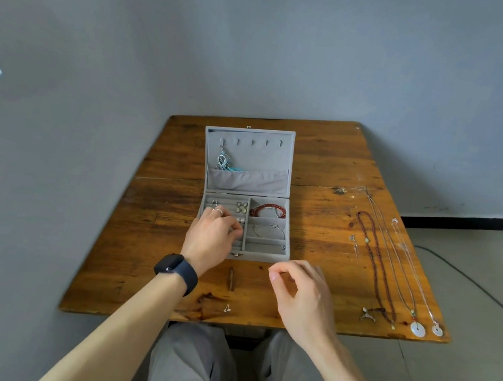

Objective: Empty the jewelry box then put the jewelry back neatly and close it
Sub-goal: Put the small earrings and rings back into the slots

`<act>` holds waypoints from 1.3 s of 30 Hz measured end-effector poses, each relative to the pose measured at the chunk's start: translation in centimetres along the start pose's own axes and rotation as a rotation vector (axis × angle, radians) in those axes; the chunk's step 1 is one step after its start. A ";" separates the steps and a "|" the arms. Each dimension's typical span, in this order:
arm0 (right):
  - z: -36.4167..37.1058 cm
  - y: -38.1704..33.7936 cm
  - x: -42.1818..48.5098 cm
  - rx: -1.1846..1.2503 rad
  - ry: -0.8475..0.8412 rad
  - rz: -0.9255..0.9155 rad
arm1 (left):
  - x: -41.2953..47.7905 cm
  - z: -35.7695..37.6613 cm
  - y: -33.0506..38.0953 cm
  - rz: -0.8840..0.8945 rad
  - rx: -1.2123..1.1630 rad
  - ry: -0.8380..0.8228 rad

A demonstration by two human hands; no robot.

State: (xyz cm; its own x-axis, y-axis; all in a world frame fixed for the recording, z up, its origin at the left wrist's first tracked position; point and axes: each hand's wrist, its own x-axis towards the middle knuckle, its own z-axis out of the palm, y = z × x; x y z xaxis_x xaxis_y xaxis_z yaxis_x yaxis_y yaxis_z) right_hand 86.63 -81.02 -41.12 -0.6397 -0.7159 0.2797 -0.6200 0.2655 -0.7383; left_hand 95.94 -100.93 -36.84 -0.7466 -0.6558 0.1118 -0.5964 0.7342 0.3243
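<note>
A grey velvet jewelry box [285, 252] stands open in the middle of the wooden table [326, 168], its lid upright. A silver and turquoise piece [223, 161] hangs inside the lid. The base holds earrings [241, 207] in the ring rolls, a red bead bracelet [268, 210] and a thin silver bangle [270, 230]. My left hand [213, 239] reaches into the ring rolls at the base's left, fingertips curled down; what they hold is hidden. My right hand [298, 287] hovers in front of the box, thumb and forefinger pinched on something tiny.
Several necklaces [376, 264] lie stretched out along the table's right side, with round white pendants [417, 329] near the front edge. A small pair of earrings [227, 308] and a dark slot [231, 279] lie near the front. A cable runs across the floor on the right.
</note>
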 end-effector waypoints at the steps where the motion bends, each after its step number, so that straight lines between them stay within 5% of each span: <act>1: 0.1 0.2 -0.3 0.009 -0.011 0.014 | 0.3 0.2 -0.1 0.003 0.031 -0.010; 10: 0.2 1.4 -1.2 0.054 0.005 0.059 | 2.2 0.8 -0.2 0.071 0.283 -0.045; 15: 0.2 0.7 -0.8 0.064 -0.006 0.046 | 1.7 1.1 -0.3 0.054 0.203 0.068; 23: -0.2 -1.2 2.7 0.028 -0.001 -0.038 | -0.2 1.6 -2.4 0.268 0.162 0.158; 39: 3.5 -3.9 11.6 -0.326 -0.288 -0.099 | -4.7 1.5 -6.5 0.030 -0.116 0.313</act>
State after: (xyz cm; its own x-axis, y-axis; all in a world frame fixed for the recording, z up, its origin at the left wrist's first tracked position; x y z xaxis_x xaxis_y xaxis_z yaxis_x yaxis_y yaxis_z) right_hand 83.25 -92.60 -37.19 -0.4461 -0.8865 0.1231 -0.8123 0.3432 -0.4716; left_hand 102.86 -102.35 -40.87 -0.6260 -0.6695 0.3999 -0.5247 0.7409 0.4191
